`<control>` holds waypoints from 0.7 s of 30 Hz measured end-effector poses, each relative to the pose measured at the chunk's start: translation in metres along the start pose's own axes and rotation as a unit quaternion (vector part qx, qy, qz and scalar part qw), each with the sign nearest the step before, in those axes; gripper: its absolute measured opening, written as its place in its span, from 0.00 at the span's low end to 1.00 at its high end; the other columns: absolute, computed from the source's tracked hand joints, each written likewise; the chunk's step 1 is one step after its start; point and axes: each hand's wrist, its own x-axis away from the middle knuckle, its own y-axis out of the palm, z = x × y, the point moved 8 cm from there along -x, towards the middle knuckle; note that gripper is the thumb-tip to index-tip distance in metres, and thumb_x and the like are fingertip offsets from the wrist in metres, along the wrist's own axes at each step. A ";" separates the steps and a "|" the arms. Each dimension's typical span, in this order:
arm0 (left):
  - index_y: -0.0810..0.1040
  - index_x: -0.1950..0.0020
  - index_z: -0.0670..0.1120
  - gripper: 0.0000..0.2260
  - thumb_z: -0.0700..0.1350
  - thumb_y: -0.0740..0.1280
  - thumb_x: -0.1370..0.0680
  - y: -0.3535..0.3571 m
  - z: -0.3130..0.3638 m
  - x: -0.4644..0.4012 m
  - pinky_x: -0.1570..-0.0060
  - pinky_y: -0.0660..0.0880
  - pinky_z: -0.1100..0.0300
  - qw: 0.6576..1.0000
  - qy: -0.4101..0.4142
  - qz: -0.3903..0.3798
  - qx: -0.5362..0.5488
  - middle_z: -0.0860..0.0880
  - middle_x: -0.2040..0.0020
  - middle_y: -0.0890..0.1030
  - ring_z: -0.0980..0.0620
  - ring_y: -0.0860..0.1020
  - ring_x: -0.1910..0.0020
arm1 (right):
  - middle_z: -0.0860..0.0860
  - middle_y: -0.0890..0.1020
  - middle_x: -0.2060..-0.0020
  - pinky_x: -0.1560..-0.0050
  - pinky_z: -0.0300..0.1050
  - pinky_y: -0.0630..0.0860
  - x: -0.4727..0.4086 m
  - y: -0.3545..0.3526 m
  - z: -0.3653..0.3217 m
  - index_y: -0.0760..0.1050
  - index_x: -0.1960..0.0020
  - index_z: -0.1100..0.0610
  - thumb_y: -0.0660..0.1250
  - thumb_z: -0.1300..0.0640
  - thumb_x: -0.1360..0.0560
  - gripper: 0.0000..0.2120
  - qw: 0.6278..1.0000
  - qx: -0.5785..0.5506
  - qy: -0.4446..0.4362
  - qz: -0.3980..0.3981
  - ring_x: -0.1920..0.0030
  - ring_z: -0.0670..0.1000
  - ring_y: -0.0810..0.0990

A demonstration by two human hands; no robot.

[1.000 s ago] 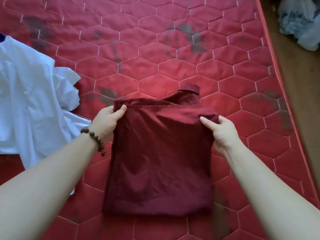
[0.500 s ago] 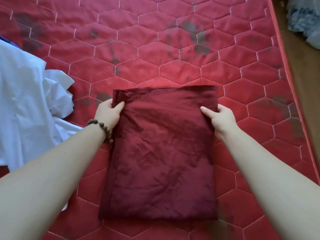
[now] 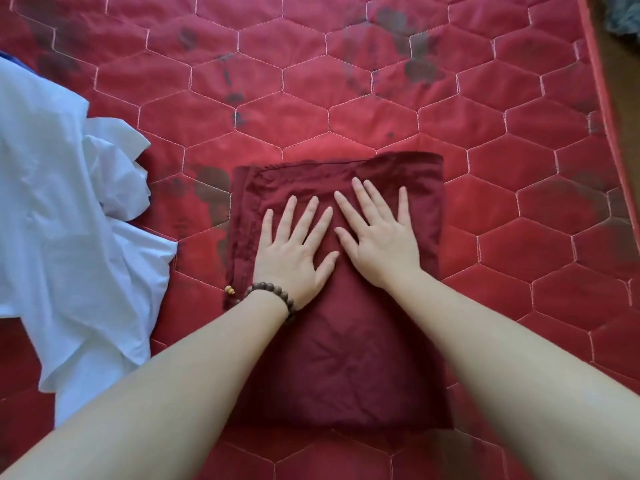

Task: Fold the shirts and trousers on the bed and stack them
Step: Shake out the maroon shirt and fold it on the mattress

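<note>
On the bed [image 3: 346, 109], right of the white shirt [image 3: 62, 237]: dark red shirt [image 3: 346, 358] folded flat, pressed by left hand [image 3: 294, 251] and right hand [image 3: 381, 244], fingers [image 3: 360, 199] straight, gripping nothing, likely to smooth creases.

A folded dark red garment [image 3: 346, 358] lies flat on a red quilted mattress [image 3: 346, 98] with hexagon stitching. The left hand [image 3: 294, 251] and right hand [image 3: 381, 244] rest palms down, fingers spread, side by side on its upper half. A beaded bracelet [image 3: 273, 294] circles the left wrist. Crumpled white clothing [image 3: 65, 237] lies to the left.
</note>
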 end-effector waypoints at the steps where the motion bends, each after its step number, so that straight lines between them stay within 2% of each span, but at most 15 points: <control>1: 0.51 0.22 0.56 0.29 0.64 0.47 0.22 0.000 -0.008 0.001 0.25 0.46 0.42 1.000 -0.013 -0.001 0.000 0.52 0.21 0.52 0.47 0.48 0.22 | 0.48 0.54 0.22 0.27 0.65 0.39 0.001 0.001 0.010 0.53 0.22 0.45 0.48 0.39 0.20 0.28 0.999 0.023 0.022 -0.008 0.22 0.49 0.50; 4: 0.50 0.21 0.56 0.29 0.63 0.46 0.22 -0.002 -0.035 0.008 0.25 0.46 0.45 0.999 -0.053 -0.001 0.007 0.50 0.21 0.52 0.48 0.49 0.22 | 0.47 0.52 0.22 0.28 0.69 0.38 0.015 0.001 0.051 0.48 0.22 0.44 0.43 0.38 0.20 0.28 0.990 0.047 0.125 -0.033 0.22 0.50 0.47; 7: 0.49 0.21 0.53 0.29 0.61 0.46 0.21 -0.012 -0.062 0.021 0.26 0.44 0.42 0.991 -0.132 -0.004 -0.002 0.47 0.21 0.51 0.45 0.48 0.22 | 0.51 0.48 0.21 0.29 0.70 0.40 0.043 -0.010 0.080 0.49 0.21 0.51 0.44 0.40 0.19 0.30 0.973 0.032 0.225 -0.023 0.22 0.52 0.43; 9: 0.51 0.21 0.49 0.30 0.59 0.48 0.21 -0.022 -0.052 0.035 0.26 0.44 0.41 0.991 -0.129 0.021 0.001 0.43 0.21 0.52 0.43 0.48 0.22 | 0.54 0.51 0.22 0.28 0.70 0.40 0.058 -0.025 0.062 0.54 0.22 0.57 0.49 0.45 0.18 0.28 0.978 0.019 0.204 0.034 0.22 0.54 0.46; 11: 0.57 0.22 0.44 0.30 0.56 0.52 0.22 -0.026 -0.011 0.055 0.26 0.47 0.41 0.998 -0.044 0.039 0.013 0.41 0.22 0.55 0.42 0.52 0.23 | 0.56 0.57 0.23 0.28 0.68 0.43 0.074 -0.032 0.010 0.60 0.24 0.60 0.54 0.50 0.21 0.27 0.992 0.003 0.101 0.074 0.23 0.56 0.53; 13: 0.61 0.24 0.41 0.28 0.52 0.53 0.22 -0.018 0.030 0.079 0.26 0.52 0.43 0.999 0.041 0.020 0.016 0.42 0.23 0.59 0.44 0.55 0.23 | 0.55 0.61 0.24 0.27 0.68 0.50 0.094 -0.020 -0.045 0.64 0.26 0.60 0.56 0.53 0.23 0.27 0.998 -0.021 0.006 0.054 0.24 0.55 0.57; 14: 0.62 0.24 0.41 0.28 0.52 0.52 0.22 -0.011 0.041 0.090 0.25 0.54 0.44 0.998 0.062 0.002 0.010 0.43 0.23 0.60 0.45 0.56 0.23 | 0.55 0.62 0.25 0.28 0.68 0.53 0.104 -0.010 -0.062 0.64 0.26 0.59 0.56 0.53 0.22 0.26 0.999 -0.029 -0.012 0.028 0.24 0.55 0.58; 16: 0.60 0.23 0.44 0.28 0.54 0.50 0.21 0.002 0.040 0.104 0.25 0.54 0.46 0.997 0.068 -0.029 0.000 0.45 0.23 0.60 0.47 0.56 0.23 | 0.52 0.61 0.24 0.27 0.66 0.55 0.119 0.008 -0.066 0.62 0.24 0.56 0.54 0.49 0.21 0.27 0.999 -0.041 0.001 -0.023 0.24 0.53 0.58; 19: 0.57 0.22 0.50 0.30 0.61 0.50 0.22 0.010 0.006 0.115 0.25 0.52 0.45 0.997 0.059 -0.043 -0.020 0.47 0.22 0.57 0.47 0.54 0.23 | 0.49 0.56 0.23 0.26 0.65 0.45 0.136 0.021 -0.034 0.55 0.22 0.48 0.47 0.40 0.21 0.29 0.997 -0.004 0.041 -0.062 0.23 0.51 0.53; 21: 0.56 0.22 0.51 0.30 0.61 0.49 0.22 0.009 -0.022 0.125 0.26 0.51 0.44 0.998 0.040 -0.033 -0.037 0.47 0.22 0.56 0.46 0.53 0.22 | 0.49 0.53 0.22 0.27 0.66 0.41 0.152 0.020 -0.006 0.52 0.22 0.48 0.46 0.40 0.20 0.29 0.993 0.025 0.094 -0.065 0.22 0.50 0.50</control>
